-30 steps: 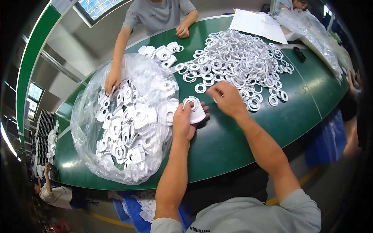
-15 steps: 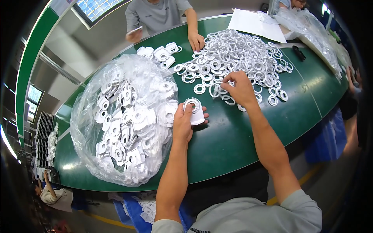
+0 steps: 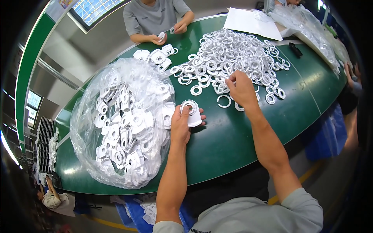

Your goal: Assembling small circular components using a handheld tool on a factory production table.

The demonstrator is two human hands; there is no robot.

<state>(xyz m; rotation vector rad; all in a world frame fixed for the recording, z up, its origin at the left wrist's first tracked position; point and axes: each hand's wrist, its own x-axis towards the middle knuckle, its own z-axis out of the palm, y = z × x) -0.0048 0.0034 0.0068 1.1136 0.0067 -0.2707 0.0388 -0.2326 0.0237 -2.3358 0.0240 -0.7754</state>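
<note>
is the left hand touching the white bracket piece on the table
Touching. The head view shows the left hand wrapped around the white bracket piece, thumb and fingers gripping its edges above the green table.

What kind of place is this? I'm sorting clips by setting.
Likely a factory assembly bench: a heap of white plastic rings on a green table, a clear bag of white housings, and a co-worker assembling opposite.

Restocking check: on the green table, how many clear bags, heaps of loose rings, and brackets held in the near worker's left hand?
Clear bags: 2 (big bag, far bag)
Ring heap: 1
Bracket in left hand: 1
Total: 4
</note>
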